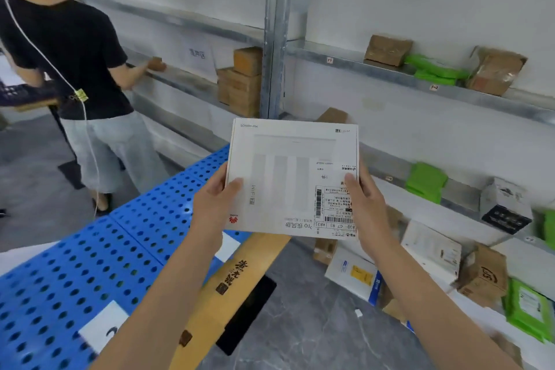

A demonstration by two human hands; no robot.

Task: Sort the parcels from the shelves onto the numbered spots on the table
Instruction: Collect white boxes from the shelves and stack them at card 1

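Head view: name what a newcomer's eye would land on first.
A white box with a shipping label fills the centre, held by the left hand and right hand. Below left runs the blue perforated table; bright green parcels dot the shelves at right. A person in a black shirt stands at upper left.

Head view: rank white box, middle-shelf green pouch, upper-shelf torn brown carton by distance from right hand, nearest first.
1. White box: held in the right hand.
2. Green pouch: middle shelf, just right.
3. Torn brown carton: upper shelf, far right.
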